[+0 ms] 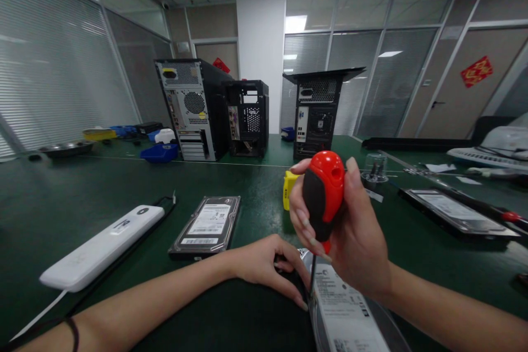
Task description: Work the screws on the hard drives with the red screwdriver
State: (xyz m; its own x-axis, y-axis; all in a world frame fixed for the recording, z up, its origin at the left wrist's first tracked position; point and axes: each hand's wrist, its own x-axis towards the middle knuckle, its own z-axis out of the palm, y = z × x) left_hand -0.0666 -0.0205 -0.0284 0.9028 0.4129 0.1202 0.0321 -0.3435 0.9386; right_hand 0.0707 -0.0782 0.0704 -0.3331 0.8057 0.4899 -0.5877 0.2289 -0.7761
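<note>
Right hand [355,231]: I clamp the screwdriver [324,192] upright, lower centre.
Left hand [268,264]: flat, steadying the hard drive [346,313].

Glowing evenly from ceiling panels [295,23] overhead, leaving the room rather dim. Glaring softly off the dark green counter [82,187]. Bending straight wall lines at the edges, wide-angle style. Blurring the near hard drive label [342,308] slightly; casting faint shadows.
</note>
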